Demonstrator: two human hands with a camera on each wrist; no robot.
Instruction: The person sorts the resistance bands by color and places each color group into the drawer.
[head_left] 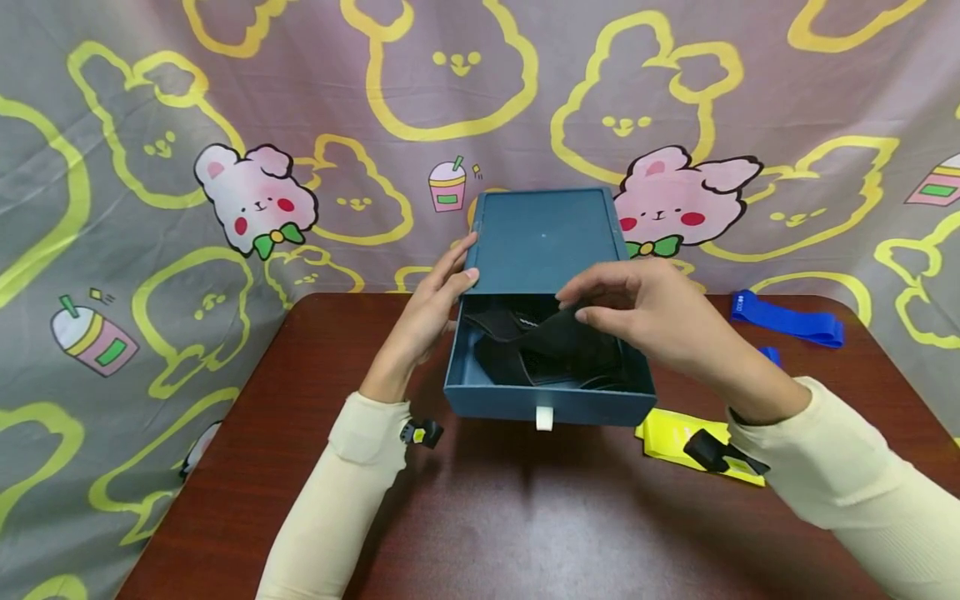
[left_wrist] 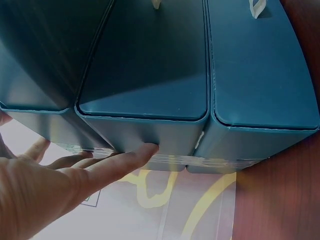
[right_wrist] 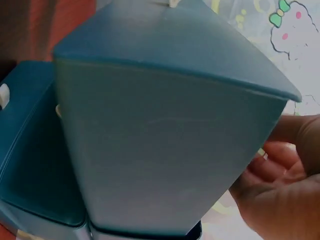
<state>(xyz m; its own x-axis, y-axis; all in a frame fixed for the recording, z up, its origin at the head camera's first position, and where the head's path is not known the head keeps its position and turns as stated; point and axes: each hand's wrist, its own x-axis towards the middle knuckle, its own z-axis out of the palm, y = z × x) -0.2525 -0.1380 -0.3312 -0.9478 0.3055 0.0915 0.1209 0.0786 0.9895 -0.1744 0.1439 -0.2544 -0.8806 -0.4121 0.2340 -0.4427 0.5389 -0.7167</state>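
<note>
A dark blue drawer unit [head_left: 547, 237] stands on the table with its top drawer [head_left: 551, 404] pulled out. Black elastic straps [head_left: 517, 367] lie folded inside the drawer, one bearing small white print. My right hand [head_left: 637, 304] is over the drawer's right side, where thumb and fingers pinch a raised black strap [head_left: 551, 332]. In the right wrist view, the drawer's side covers the fingertips and the strap. My left hand [head_left: 431, 312] steadies the unit from its left, with extended fingers [left_wrist: 127, 159] touching the side wall.
On the right of the brown table [head_left: 525, 517], a yellow band [head_left: 667, 433] lies folded near the drawer, partly behind the right wrist's camera. Farther back is a blue band [head_left: 791, 321] beside another blue piece [head_left: 770, 357]. A patterned curtain [head_left: 360, 92] hangs behind the table.
</note>
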